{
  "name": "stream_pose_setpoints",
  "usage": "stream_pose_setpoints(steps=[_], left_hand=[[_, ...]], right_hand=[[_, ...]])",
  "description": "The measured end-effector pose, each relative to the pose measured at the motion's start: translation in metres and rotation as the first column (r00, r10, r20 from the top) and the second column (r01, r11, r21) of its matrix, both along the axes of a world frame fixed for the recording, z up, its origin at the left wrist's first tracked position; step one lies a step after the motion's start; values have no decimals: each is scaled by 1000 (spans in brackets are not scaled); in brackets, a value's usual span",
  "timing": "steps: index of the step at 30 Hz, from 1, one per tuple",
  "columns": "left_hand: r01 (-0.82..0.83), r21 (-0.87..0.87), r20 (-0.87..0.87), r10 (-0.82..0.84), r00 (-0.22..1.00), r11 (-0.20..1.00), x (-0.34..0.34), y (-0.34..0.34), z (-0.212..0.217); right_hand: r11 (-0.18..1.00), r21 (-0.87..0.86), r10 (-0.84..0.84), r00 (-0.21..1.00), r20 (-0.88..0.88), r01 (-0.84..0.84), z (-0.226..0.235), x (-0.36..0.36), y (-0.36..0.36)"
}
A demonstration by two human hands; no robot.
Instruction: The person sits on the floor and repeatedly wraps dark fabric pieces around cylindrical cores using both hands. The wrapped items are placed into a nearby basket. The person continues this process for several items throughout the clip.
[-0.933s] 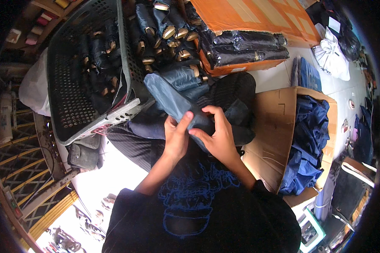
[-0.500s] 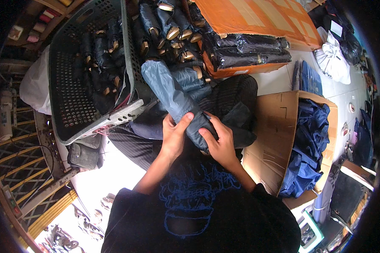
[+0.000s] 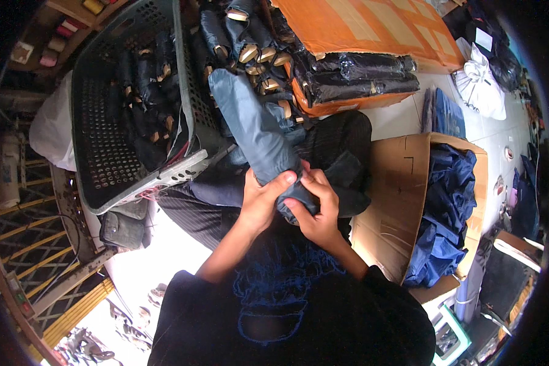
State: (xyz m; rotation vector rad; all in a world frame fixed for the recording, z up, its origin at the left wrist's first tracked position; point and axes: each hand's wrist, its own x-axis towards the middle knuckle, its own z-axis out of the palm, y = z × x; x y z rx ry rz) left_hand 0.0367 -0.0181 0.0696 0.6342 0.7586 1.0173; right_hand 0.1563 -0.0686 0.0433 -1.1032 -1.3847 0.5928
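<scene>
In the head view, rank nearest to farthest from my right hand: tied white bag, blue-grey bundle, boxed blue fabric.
1. Blue-grey bundle, in the right hand.
2. Blue fabric, in the cardboard box at right.
3. Tied white bag, upper right.

We look through one wide fisheye camera, the left of a side-by-side pair worn on the head, facing steeply down along the wearer's own front. The black shirt (image 3: 274,305) fills our lower middle, very near, and the left grip (image 3: 261,200) and right grip (image 3: 319,208) sit at close range around the centre. Farther forward, we take in the plastic basket (image 3: 187,79) at upper left and the orange-taped box (image 3: 372,30) at the top; toward the rim our view curves, and the corners darken to black.
</scene>
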Motion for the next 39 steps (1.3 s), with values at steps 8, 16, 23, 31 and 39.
stream_pose_setpoints(steps=[8, 16, 23, 31, 39], left_hand=[[213, 899, -437, 738, 515, 383, -8, 11, 2], [311, 870, -493, 677, 546, 383, 6, 15, -1], [-241, 875, -97, 638, 764, 421, 10, 15, -22], [18, 84, 16, -19, 1000, 996, 11, 32, 12], [-41, 137, -122, 58, 991, 990, 18, 8, 18]], right_hand=[[998, -9, -58, 997, 52, 58, 6, 8, 12], [988, -78, -124, 981, 148, 137, 7, 7, 7], [976, -216, -114, 913, -391, 29, 1, 6, 7], [983, -183, -36, 930, -366, -34, 4, 1, 11], [992, -127, -59, 890, -452, 1, 14, -7, 22]])
